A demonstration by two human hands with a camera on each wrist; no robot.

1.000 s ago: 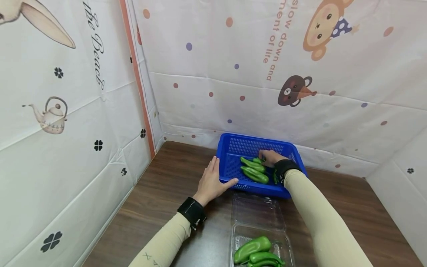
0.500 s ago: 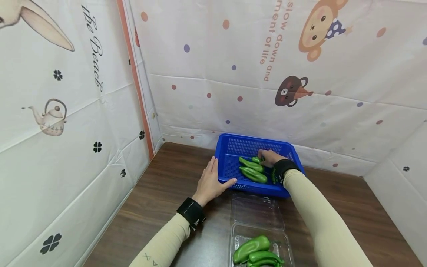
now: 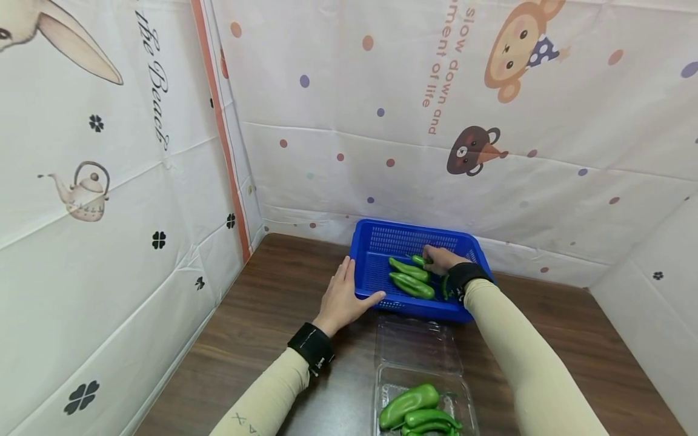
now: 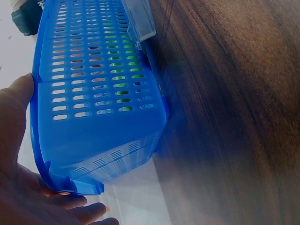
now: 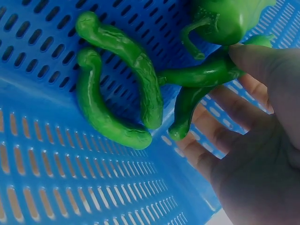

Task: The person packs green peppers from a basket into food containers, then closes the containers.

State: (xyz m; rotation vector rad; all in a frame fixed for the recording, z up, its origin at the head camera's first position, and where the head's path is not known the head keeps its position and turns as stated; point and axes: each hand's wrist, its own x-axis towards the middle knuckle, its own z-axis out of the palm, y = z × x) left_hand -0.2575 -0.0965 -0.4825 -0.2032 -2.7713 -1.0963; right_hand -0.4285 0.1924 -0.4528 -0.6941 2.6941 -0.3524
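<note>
Pepper-to-basket step: green pepper [image 5: 206, 75] pinched by right hand [image 3: 443, 258] in blue basket [image 3: 365, 266]; basket steadied by flat left hand [image 3: 343, 297]. Next, prob.: pepper released, another fetched from clear clamshell [image 3: 382, 393].

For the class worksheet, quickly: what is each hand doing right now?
Left hand: open, straight fingers resting against the blue basket.
Right hand: inside the basket, fingers on a green pepper; a grip cannot be told.
</note>
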